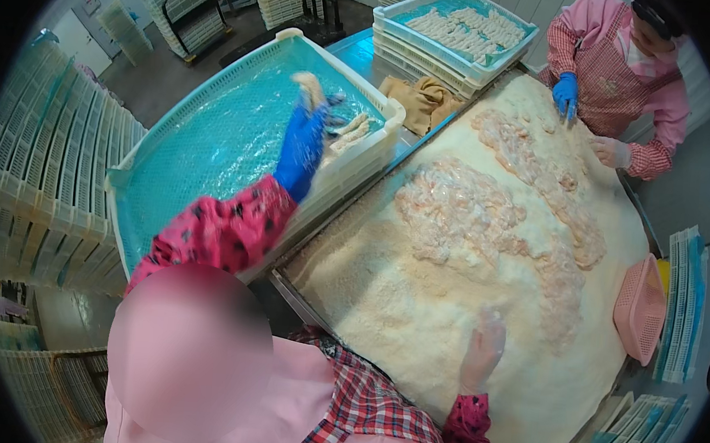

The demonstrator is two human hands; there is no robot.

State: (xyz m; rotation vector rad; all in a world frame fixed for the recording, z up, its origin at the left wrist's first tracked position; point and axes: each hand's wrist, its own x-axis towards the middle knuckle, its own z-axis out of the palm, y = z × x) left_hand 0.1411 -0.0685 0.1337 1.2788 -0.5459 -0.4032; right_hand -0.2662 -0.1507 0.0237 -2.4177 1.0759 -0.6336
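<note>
My left hand, in a blue glove, is over the near end of a white tray lined with teal mesh. Its fingers are closed on a pale flour-coated meat strip, partly blurred by motion. Close by, a few more coated strips lie on the teal liner. Low over the breading powder, or touching it, is my right hand in a clear glove. Its fingers are stretched out, holding nothing I can see. Raw meat pieces lie heaped in the powder beyond that hand.
Across the powder, a co-worker has both gloved hands at the far edge. Stacked trays at the back hold coated strips. A brown cloth lies between the trays. A pink basket stands right; tall tray stacks rise left.
</note>
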